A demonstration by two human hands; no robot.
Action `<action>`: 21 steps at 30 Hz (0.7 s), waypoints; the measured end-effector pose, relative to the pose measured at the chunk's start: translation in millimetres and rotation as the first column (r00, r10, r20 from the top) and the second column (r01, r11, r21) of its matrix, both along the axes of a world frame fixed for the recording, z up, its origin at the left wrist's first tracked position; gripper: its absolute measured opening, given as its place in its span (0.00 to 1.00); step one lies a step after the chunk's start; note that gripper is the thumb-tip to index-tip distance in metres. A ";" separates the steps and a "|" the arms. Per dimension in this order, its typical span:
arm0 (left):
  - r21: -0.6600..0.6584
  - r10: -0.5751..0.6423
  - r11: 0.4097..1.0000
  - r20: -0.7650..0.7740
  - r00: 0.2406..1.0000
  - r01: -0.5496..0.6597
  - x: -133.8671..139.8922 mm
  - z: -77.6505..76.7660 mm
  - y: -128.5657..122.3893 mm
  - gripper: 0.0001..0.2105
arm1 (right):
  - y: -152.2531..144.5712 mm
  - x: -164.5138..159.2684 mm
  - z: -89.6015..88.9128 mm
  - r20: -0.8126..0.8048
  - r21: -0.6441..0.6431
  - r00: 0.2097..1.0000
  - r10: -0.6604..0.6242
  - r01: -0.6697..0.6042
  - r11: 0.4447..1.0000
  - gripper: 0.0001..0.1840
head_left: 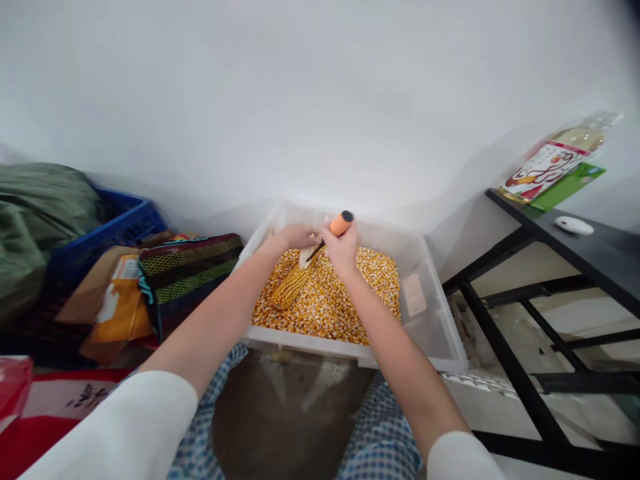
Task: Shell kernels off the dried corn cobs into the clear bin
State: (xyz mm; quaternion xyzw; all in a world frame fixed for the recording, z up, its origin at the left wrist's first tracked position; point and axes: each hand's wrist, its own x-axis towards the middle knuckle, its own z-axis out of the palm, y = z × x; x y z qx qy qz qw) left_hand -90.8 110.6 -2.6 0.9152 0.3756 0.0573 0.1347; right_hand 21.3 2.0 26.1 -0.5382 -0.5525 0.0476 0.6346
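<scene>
My right hand point(343, 248) is closed around the orange handle point(340, 224) of a screwdriver, its dark shaft slanting down and left to an ear of corn point(294, 285). The ear lies tilted on a heap of loose corn kernels point(330, 307), yellow kernels still on its near part and a pale, bare-looking or husky patch near its far end. My left hand point(297, 237) is curled at that far end and grips it; its fingertips are partly hidden. Both hands are inside a clear plastic bin point(433, 313) that contains the kernels.
Left of the bin stand a blue crate point(125, 223), a dark mesh bag point(200, 273) and a red package point(60, 407). On the right, a black-framed table point(615, 257) carries a bottle point(555, 163) and a white oval object point(574, 225). A white wall point(310, 100) rises behind.
</scene>
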 end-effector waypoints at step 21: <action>-0.038 0.020 0.999 0.027 0.999 -0.019 -1.5 2.9 -0.3 0.14 | 6.7 -1.1 -8.9 -0.002 -0.008 1.000 -0.016 0.016 1.000 0.12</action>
